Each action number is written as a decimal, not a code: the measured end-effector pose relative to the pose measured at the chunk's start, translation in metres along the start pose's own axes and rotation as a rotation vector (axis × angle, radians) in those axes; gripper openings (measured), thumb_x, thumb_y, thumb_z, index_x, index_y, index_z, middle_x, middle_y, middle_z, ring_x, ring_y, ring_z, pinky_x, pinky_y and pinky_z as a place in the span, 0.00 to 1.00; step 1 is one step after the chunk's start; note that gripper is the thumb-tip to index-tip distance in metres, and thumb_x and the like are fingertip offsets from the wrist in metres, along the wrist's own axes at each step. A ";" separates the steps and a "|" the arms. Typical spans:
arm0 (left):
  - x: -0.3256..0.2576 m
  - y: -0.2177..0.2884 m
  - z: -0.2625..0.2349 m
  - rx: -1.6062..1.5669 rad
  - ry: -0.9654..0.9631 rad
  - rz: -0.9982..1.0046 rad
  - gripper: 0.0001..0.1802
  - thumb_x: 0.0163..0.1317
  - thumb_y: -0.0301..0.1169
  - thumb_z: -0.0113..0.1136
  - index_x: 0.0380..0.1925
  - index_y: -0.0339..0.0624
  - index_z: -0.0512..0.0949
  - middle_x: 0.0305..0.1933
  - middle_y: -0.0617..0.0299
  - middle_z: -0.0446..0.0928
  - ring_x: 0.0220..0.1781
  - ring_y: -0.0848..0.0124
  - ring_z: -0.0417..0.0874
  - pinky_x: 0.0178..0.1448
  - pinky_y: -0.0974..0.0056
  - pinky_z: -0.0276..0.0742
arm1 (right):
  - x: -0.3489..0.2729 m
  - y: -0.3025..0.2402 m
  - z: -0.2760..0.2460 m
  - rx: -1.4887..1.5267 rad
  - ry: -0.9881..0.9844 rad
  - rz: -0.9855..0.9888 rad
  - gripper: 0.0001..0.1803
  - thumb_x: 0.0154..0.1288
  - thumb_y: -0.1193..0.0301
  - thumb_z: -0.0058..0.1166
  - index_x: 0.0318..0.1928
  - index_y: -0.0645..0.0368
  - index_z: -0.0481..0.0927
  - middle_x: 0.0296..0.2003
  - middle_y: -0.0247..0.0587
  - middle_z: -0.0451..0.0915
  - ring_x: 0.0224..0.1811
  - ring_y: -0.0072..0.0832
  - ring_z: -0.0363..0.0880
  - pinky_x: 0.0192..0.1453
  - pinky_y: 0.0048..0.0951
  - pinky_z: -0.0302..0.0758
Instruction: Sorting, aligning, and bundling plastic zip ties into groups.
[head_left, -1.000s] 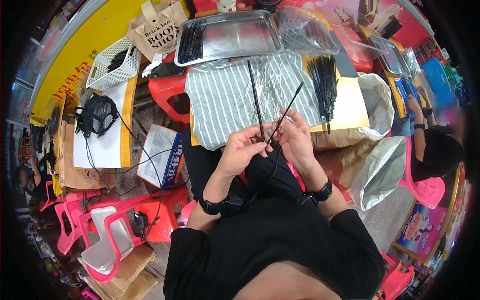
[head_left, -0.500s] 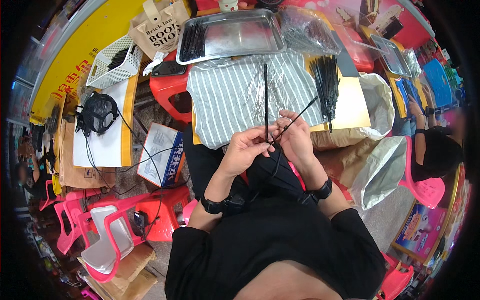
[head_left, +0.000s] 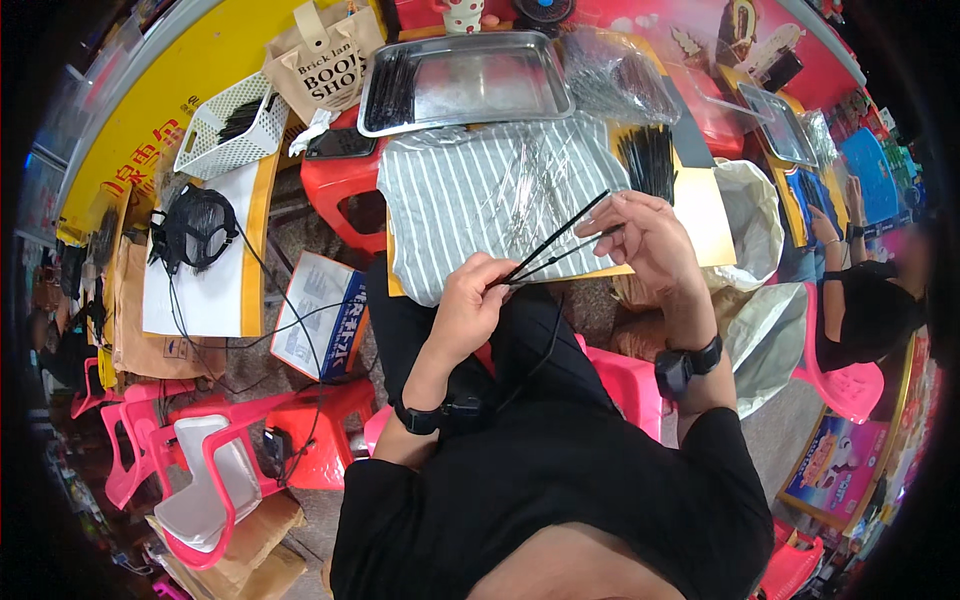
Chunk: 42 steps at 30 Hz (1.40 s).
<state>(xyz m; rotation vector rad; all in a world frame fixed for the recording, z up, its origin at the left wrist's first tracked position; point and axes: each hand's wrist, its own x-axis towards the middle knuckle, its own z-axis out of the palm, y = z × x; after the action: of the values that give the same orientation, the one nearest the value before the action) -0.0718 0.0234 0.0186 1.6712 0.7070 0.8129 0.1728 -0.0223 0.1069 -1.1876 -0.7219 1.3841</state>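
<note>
My left hand (head_left: 468, 305) is closed in a pinch on the near ends of two thin black sticks (head_left: 553, 243), above the front edge of a grey-and-white striped cloth (head_left: 440, 190). The sticks fan apart toward the right. Around their far ends curl the fingers of my right hand (head_left: 648, 238), which seems to grip the lower stick. Loose thin silvery strands (head_left: 530, 190) lie on the cloth. To its right is a bundle of similar black sticks (head_left: 648, 160), partly behind my right hand.
Behind the cloth stands a metal tray (head_left: 480, 85) with black sticks at its left. A clear plastic bag (head_left: 620, 80) lies beside it. At left are a white basket (head_left: 225, 130), a phone (head_left: 340, 144) and a red stool (head_left: 345, 185). Another person (head_left: 870, 300) is at right.
The two sticks, crossed and spread wide before, now lie closer together, slanting up to the right. My right hand has moved right and up, away from my left; the left shifted slightly left.
</note>
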 end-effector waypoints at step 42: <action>-0.005 0.016 0.021 -0.544 0.068 -0.327 0.08 0.59 0.19 0.55 0.40 0.33 0.77 0.33 0.59 0.80 0.26 0.80 0.77 0.26 0.78 0.69 | -0.026 0.096 0.052 -0.030 0.105 -0.283 0.13 0.64 0.78 0.54 0.48 0.65 0.70 0.35 0.35 0.76 0.36 0.18 0.76 0.38 0.19 0.73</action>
<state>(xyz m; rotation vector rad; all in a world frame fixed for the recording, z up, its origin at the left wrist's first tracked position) -0.0567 0.0040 0.0299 1.0127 0.7052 0.7448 0.0882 -0.0556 0.0414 -1.1243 -0.8039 1.0720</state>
